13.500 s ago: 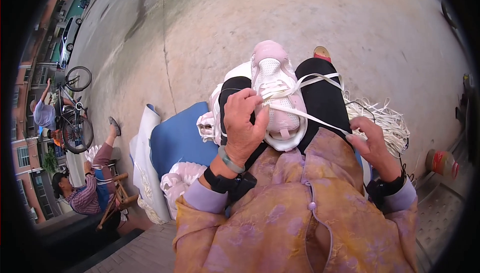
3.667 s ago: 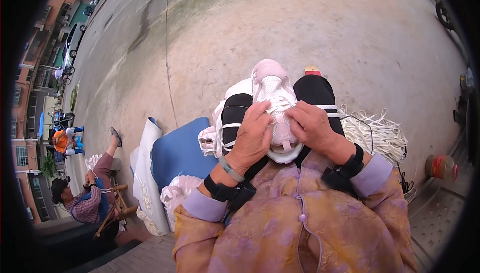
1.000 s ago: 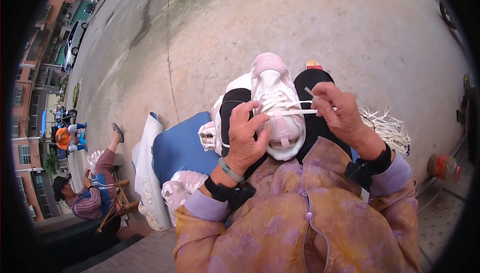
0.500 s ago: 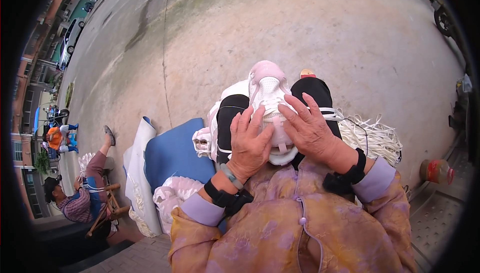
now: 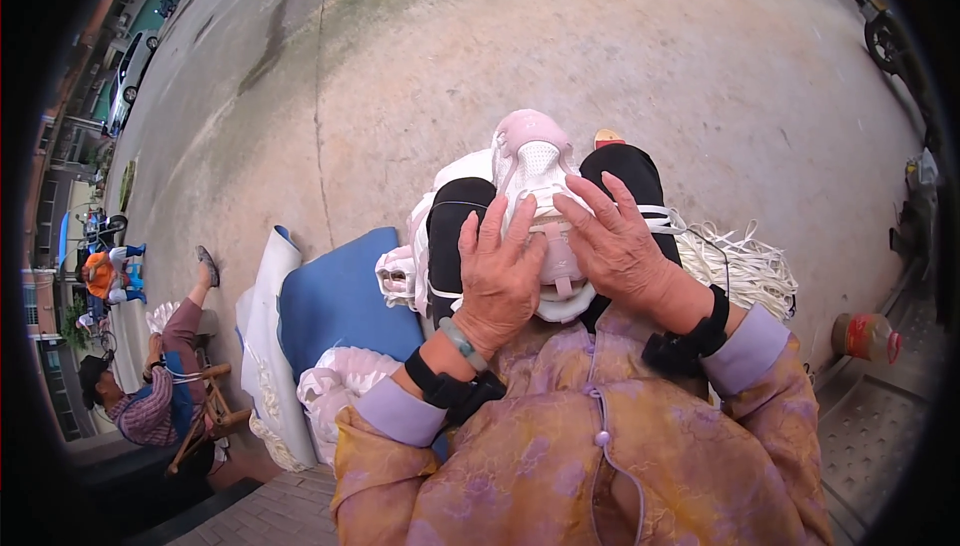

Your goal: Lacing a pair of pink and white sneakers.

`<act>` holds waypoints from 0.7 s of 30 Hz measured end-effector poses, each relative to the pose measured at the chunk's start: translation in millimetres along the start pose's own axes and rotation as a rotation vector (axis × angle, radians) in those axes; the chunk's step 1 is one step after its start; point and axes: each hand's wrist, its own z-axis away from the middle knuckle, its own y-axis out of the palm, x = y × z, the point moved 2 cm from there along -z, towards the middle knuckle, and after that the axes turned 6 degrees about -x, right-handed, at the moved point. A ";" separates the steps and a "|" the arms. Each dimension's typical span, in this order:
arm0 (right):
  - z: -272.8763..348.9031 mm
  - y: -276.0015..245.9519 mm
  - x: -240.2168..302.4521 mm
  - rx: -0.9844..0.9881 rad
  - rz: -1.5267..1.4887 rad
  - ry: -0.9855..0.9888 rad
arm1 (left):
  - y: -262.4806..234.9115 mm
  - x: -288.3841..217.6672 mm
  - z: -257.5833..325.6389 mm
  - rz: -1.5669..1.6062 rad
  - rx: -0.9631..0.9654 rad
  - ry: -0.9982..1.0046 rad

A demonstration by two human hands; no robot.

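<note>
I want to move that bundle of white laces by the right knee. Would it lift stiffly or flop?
The bundle of white laces would likely flop: its thin strands splay loosely over the ground. It probably weighs little, being only cord. Loose ends may trail or snag, since nothing visibly ties them together.

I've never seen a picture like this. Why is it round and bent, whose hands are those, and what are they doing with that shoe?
A wide fisheye camera worn on a person's head took it, looking down, so straight edges bend toward the rim. The hands are the wearer's own. The left hand and the right hand lie spread on a white and pink shoe resting on the lap. Whether either grips it cannot be told. White laces lie bundled on the person's right, near a bottle. A blue cushion and white bags sit on the left. Farther left, another person sits on a wooden chair on the concrete ground.
</note>
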 end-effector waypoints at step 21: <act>-4.0 18.0 -0.7 -0.079 -0.288 0.316 | 2.1 12.4 5.0 0.187 0.003 -0.078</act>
